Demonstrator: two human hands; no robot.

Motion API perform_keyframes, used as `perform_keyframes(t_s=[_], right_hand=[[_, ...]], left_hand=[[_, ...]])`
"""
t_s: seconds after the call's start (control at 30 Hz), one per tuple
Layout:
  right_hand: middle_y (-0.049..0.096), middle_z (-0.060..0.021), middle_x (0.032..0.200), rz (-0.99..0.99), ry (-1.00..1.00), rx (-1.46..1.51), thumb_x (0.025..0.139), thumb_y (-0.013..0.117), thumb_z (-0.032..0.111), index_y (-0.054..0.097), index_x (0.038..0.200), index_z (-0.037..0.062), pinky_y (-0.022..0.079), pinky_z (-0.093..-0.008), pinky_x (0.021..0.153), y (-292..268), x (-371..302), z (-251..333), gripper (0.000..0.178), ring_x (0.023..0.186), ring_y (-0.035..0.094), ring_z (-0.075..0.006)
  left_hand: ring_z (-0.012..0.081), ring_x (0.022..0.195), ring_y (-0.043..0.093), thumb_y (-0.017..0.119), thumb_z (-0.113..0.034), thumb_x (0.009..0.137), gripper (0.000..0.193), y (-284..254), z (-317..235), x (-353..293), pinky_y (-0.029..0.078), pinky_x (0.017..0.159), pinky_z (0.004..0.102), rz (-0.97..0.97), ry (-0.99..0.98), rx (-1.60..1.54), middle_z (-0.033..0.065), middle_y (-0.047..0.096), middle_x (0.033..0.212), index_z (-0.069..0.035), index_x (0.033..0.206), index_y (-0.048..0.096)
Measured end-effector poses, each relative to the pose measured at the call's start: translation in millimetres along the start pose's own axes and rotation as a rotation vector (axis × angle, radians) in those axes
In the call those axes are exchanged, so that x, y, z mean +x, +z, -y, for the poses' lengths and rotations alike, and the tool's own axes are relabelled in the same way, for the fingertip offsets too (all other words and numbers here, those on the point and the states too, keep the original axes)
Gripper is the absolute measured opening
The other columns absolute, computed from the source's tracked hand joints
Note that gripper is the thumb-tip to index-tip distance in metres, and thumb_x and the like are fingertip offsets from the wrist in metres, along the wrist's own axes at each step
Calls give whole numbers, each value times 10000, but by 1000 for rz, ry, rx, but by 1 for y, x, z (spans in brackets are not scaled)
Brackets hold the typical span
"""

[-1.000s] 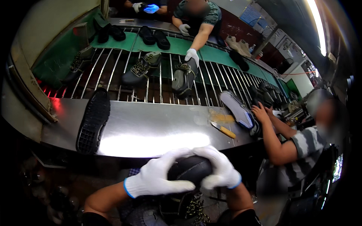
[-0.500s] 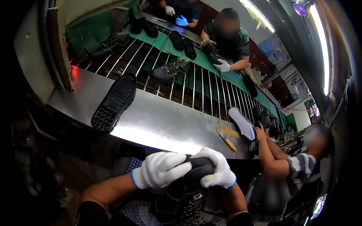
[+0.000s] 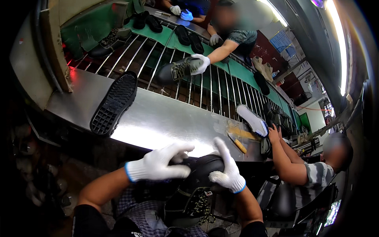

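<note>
A black laced boot (image 3: 193,193) rests in my lap below the steel bench. My left hand (image 3: 160,164), in a white glove, lies over the left side of the boot's toe with fingers spread. My right hand (image 3: 226,170), also gloved white, presses on the right side of the toe, fingers pointing up. Both hands grip the boot between them. A black rubber sole (image 3: 114,103), tread up, lies on the steel bench (image 3: 166,118) ahead of my left hand.
Beyond the bench runs a conveyor of metal rods (image 3: 177,83) carrying boots and soles. A person opposite holds a boot (image 3: 177,69) with a white-gloved hand (image 3: 201,63). A seated person at right reaches to a pale insole (image 3: 252,119). A yellow-handled tool (image 3: 238,144) lies nearby.
The view has swung down and left, so the bench and sole appear larger. My fingers have spread wider over the boot's toe. The person opposite now grips a boot on the rods.
</note>
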State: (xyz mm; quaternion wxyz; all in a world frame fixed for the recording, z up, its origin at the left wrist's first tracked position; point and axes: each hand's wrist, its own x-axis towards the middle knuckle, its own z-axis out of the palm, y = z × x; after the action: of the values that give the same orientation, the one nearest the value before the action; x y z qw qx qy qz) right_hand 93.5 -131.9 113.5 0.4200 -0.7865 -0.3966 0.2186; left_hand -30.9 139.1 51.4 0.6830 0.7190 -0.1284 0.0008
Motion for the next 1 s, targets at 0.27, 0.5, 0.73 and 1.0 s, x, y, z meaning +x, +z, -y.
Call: perform_keyframes(t_s=[0.27, 0.5, 0.73, 1.0], right_hand=[[690, -208, 1343, -85, -36, 121, 660, 971, 595, 608, 1429, -66, 485, -426, 1124, 2, -5, -13, 1077, 1243, 675, -329], [707, -151, 1269, -83, 57, 198, 675, 971, 572, 625, 1376, -64, 512, -368, 1066, -5, -8, -10, 1008, 1189, 674, -231], [705, -117, 1260, 37, 232, 417, 687, 967, 545, 629, 1350, -44, 525, -352, 1053, -7, -7, -42, 950, 1174, 669, -196], [666, -143, 1281, -81, 177, 556, 694, 996, 522, 425, 1580, -30, 523, -353, 1033, 8, -17, -55, 1190, 1178, 656, -217]], left_hand=[[340, 1047, 777, 636, 90, 790, 616, 36, 34, -5, 662, 895, 380, -328, 420, 312, 243, 718, 1293, 6, 1399, 616], [282, 1373, 620, 714, 25, 919, 650, 34, 23, 2, 489, 1182, 391, -17, 145, -132, 211, 637, 1463, 52, 1531, 497], [329, 1321, 663, 703, -32, 892, 754, 49, 7, -12, 547, 1112, 385, -49, 91, 49, 267, 620, 1471, 52, 1587, 423], [481, 1553, 370, 681, -57, 854, 925, 97, 21, -33, 346, 1273, 438, -275, 247, 43, 425, 280, 1657, 174, 1614, 207]])
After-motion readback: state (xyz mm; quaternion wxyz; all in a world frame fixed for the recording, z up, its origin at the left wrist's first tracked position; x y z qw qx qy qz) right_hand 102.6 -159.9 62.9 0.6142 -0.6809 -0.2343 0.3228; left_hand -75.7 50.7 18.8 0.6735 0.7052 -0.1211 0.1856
